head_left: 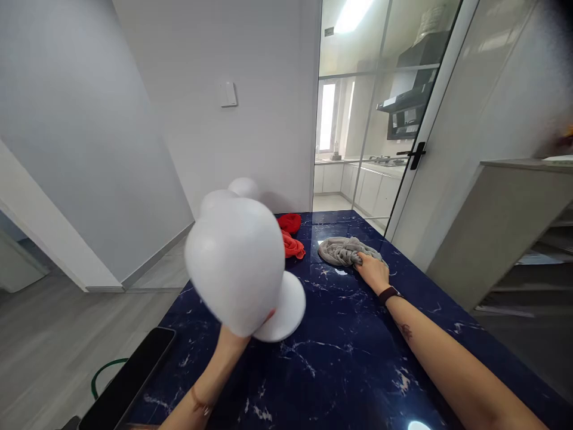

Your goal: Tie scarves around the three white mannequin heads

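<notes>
A white foam mannequin head (237, 263) is tilted over the table's left side, its round base facing right. My left hand (234, 338) is closed around its neck; the head hides most of the fingers. Farther right, a grey turban-like cap (338, 251) with a braided front lies on the tabletop. My right hand (372, 272) pinches its near right edge. Behind the mannequin head lie a red cloth (290, 223) and a coral-red cloth (293, 246), both partly covered by it.
More white foam heads (244, 187) stand behind the held one, near the wall. The dark blue marbled table (340, 358) has a black phone-like device (129, 379) at its left edge. A glass door (353, 119) is beyond, and a shelf unit (514, 221) stands right.
</notes>
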Demonstrator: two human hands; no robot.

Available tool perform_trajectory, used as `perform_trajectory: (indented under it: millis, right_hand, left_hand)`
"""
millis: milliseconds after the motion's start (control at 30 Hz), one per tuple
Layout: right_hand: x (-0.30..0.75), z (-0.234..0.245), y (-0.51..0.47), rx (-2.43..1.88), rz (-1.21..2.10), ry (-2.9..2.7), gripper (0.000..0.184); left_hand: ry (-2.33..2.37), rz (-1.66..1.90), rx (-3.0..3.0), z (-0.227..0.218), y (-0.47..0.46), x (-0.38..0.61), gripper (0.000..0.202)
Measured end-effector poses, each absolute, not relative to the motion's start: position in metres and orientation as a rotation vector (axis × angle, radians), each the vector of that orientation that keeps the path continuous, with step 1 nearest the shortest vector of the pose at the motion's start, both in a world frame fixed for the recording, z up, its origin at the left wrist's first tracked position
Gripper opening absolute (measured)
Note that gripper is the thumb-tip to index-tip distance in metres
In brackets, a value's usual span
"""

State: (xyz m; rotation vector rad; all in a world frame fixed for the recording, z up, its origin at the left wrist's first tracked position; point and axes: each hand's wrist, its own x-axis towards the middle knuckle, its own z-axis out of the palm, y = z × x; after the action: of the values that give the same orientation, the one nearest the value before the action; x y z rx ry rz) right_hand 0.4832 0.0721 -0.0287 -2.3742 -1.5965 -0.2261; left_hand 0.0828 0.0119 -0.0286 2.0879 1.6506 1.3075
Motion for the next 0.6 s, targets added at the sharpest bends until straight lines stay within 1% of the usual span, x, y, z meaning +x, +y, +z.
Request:
perform_trajectory:
  millis: [167,267,367,467,600]
  right_hand:
    - [0.484,-0.030,0.067,-2.333,-0.213,-1.627,0.033]
    - [0.484,-0.030,0.066,-2.320,-0.209,-1.646,0.032]
    - [0.484,-0.030,0.066,-2.321,-0.211,-1.640,0.032]
    - [0.484,-0.030,0.068,-2.321,-0.197,-1.636,0.031]
    - [0.483,-0.030,0.068,-2.327,-0.190,-1.639,0.031]
  left_hand:
    - [1.388,1.359,1.959,-0.001,0.063,0.180,0.068]
    - [1.344,1.459,1.981,0.001,0.082,0.212,0.075]
    - [1.358,1.497,2.028,-0.010,0.087,0.219,0.078]
    - [1.418,1.452,2.063,-0.023,0.089,0.215,0.077]
    - [1.460,1.302,2.085,-0.034,0.096,0.208,0.087]
